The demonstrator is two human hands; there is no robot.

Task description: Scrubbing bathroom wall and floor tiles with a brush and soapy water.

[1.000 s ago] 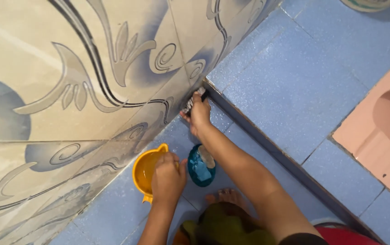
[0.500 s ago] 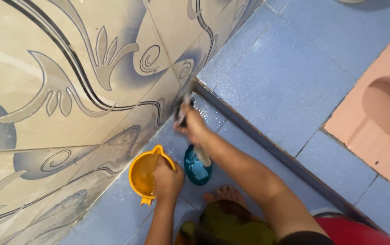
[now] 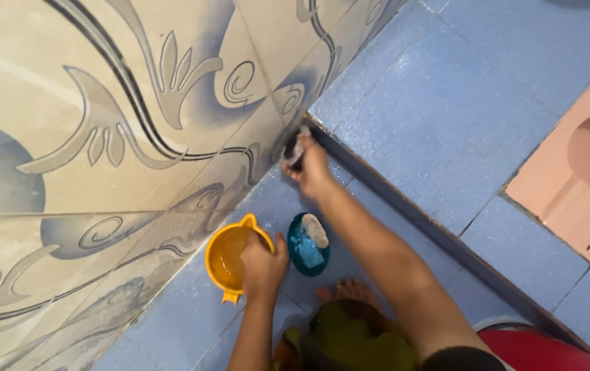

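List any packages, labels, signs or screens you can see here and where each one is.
None in view: no package, label, sign or screen.
Nearest to a container: a yellow jug under the left hand and a round teal dish beside it on the blue floor.

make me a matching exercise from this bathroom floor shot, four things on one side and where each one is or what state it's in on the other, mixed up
Things
1. round yellow plastic mug
2. small teal dish
3. dark scrubbing brush
4. pink squat pan

Places or states
A. pressed by the right hand into the corner where patterned wall meets blue floor
B. set in the floor at the right edge of the view
C. gripped at its rim by the left hand
D. on the floor between the two forearms, with pale and blue lumps inside

Pairs: 1-C, 2-D, 3-A, 4-B
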